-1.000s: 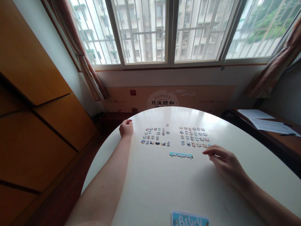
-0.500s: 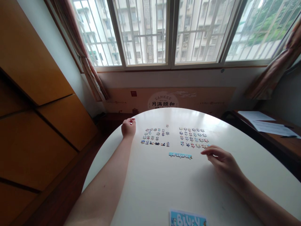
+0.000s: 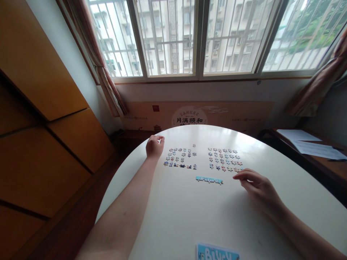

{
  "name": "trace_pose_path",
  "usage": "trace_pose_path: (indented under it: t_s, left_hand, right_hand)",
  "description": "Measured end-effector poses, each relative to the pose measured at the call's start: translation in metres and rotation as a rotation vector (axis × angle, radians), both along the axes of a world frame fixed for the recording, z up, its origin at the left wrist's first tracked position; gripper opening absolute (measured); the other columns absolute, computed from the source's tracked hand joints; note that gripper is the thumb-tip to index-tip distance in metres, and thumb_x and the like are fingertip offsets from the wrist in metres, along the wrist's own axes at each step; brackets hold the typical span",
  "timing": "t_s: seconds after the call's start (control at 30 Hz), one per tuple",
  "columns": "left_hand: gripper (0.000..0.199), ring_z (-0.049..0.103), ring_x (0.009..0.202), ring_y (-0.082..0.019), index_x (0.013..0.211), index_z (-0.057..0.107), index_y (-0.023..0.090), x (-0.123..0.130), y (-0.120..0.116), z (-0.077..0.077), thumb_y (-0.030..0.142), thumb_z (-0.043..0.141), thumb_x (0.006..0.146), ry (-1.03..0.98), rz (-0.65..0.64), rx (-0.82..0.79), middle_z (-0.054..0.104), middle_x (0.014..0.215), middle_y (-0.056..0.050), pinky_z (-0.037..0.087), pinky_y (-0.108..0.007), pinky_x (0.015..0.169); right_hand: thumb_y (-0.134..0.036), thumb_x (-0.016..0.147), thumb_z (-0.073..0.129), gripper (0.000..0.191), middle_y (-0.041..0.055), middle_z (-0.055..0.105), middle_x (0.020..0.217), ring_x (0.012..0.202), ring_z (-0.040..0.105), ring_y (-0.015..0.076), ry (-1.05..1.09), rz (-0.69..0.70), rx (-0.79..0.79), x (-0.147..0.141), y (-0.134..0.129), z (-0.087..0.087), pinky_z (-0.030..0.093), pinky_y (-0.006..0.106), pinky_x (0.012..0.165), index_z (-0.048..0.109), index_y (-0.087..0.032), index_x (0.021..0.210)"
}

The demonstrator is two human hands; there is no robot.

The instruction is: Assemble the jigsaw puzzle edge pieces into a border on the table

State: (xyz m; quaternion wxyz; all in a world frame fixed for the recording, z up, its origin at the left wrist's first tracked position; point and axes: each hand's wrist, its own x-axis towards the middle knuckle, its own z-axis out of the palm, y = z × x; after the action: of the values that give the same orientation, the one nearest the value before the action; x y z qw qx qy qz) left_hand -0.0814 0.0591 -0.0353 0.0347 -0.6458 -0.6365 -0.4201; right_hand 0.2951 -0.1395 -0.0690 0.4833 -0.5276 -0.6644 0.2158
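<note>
Blue puzzle strip (image 3: 209, 180) lies crosswise, just left of right hand (image 3: 256, 182), farther from left hand (image 3: 154, 146); both curled, grip unclear.

One head-worn camera, facing forward and down across the glossy white, round-edged bench (image 3: 187, 213).
It looks from above the near side, small multicoloured jigsaw pieces (image 3: 182, 166) at middle distance; the wide field reaches the pale-framed barred window (image 3: 200, 39) at the far side and the orange-brown wooden cabinet (image 3: 78, 139) on the left.
</note>
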Motion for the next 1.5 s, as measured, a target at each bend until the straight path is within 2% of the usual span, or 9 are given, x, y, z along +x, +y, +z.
trace_pose_path:
  t_s: [0.17,0.33,0.5,0.63,0.77,1.03,1.5]
  left_hand:
    - [0.02,0.065,0.092,-0.023,0.096,0.078,0.019,0.019,-0.005,0.014,0.027,0.06,0.092,0.125,-0.08,-0.026,0.069,0.104,-0.009,0.051,-0.032,0.086]
    - [0.021,0.064,0.097,-0.025,0.097,0.078,0.021,0.038,-0.012,0.026,0.028,0.06,0.092,0.266,-0.126,-0.164,0.071,0.104,-0.008,0.052,-0.034,0.086]
    - [0.016,0.062,0.101,-0.03,0.091,0.08,0.025,0.057,-0.018,0.018,0.026,0.065,0.088,0.383,-0.174,-0.275,0.072,0.106,-0.008,0.051,-0.039,0.086]
    - [0.018,0.058,0.107,-0.034,0.097,0.08,0.023,0.065,-0.021,0.007,0.033,0.068,0.087,0.443,-0.152,-0.333,0.07,0.111,-0.011,0.048,-0.044,0.09]
    - [0.023,0.052,0.113,-0.034,0.1,0.079,0.024,0.069,-0.018,0.003,0.038,0.065,0.088,0.472,-0.147,-0.378,0.066,0.119,-0.012,0.044,-0.043,0.094]
    - [0.026,0.05,0.113,-0.034,0.103,0.079,0.026,0.069,-0.012,0.002,0.04,0.064,0.088,0.54,-0.129,-0.392,0.064,0.122,-0.011,0.045,-0.044,0.092]
    - [0.032,0.049,0.114,-0.033,0.107,0.078,0.024,0.073,-0.012,0.003,0.044,0.059,0.09,0.601,-0.138,-0.392,0.062,0.123,-0.011,0.045,-0.041,0.093]
  right_hand:
    - [-0.02,0.081,0.059,0.019,0.0087,0.069,0.089,0.083,0.067,0.0221,-0.013,-0.002,0.003,0.0,0.001,0.001,0.054,0.026,0.059,0.078,-0.022,0.08]
    - [-0.02,0.082,0.059,0.018,0.0089,0.068,0.091,0.084,0.066,0.0222,0.022,-0.014,-0.007,-0.003,0.0,0.0,0.052,0.025,0.058,0.076,-0.021,0.079]
    - [-0.02,0.081,0.058,0.019,0.0086,0.067,0.091,0.084,0.066,0.0219,0.043,-0.016,-0.003,-0.005,-0.001,0.0,0.051,0.026,0.057,0.076,-0.022,0.079]
    - [-0.019,0.081,0.057,0.02,0.0083,0.068,0.091,0.085,0.065,0.0215,0.076,-0.035,0.0,-0.008,-0.002,0.004,0.049,0.026,0.057,0.076,-0.021,0.078]
    - [-0.017,0.078,0.056,0.021,0.0077,0.068,0.09,0.084,0.064,0.0207,0.075,-0.055,0.015,-0.011,-0.004,0.011,0.048,0.027,0.057,0.076,-0.021,0.078]
    - [-0.012,0.076,0.054,0.024,0.0057,0.069,0.087,0.082,0.063,0.0185,0.044,-0.075,0.039,-0.007,-0.002,0.014,0.046,0.028,0.059,0.077,-0.021,0.079]
    - [-0.011,0.075,0.054,0.025,0.0056,0.07,0.087,0.084,0.065,0.0198,0.018,-0.076,0.065,-0.008,-0.001,0.016,0.048,0.03,0.064,0.076,-0.022,0.078]
